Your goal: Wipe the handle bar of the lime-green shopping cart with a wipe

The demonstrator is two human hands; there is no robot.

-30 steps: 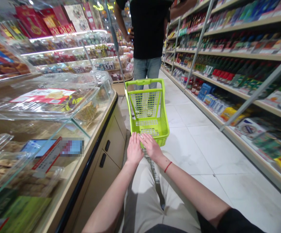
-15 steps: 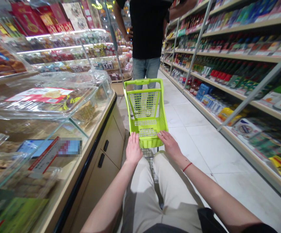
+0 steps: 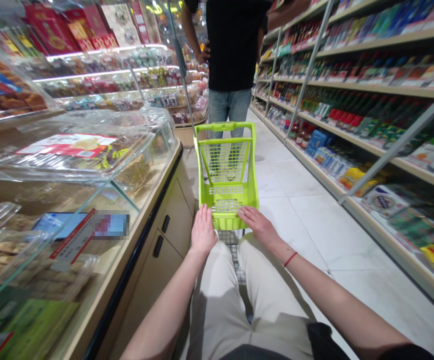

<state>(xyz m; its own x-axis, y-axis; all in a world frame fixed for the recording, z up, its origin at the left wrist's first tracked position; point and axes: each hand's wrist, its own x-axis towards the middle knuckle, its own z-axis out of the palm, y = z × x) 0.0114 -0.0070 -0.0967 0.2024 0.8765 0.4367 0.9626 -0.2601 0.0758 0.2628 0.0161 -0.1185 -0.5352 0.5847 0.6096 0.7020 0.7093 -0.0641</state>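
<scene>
Straight ahead, between me and another person, is a bright green plastic shopping cart (image 3: 226, 150) with slatted walls; I see nothing in its basket. My left hand (image 3: 203, 226) rests at the near left corner of the basket, its fingers stretched forward, fairly straight and close together. On the near right corner lies my right hand (image 3: 257, 223), palm down, fingers extended over the rim and not wrapped round it. Both hands touch the cart. The undersides of the fingers and the thumbs are mostly hidden. A red string bracelet (image 3: 290, 259) circles my right wrist.
A person (image 3: 232, 55) in a black top and jeans stands just beyond the cart. On the left runs a glass-topped food counter (image 3: 157, 200) with packaged goods. Shelves of bottles and cans (image 3: 374, 145) line the right. Pale floor tiles (image 3: 299, 215) lie between.
The cart has turned slightly, its far end swinging a little to the right. Both hands have shifted slightly left with it, still on its near edge. The person ahead stays in place.
</scene>
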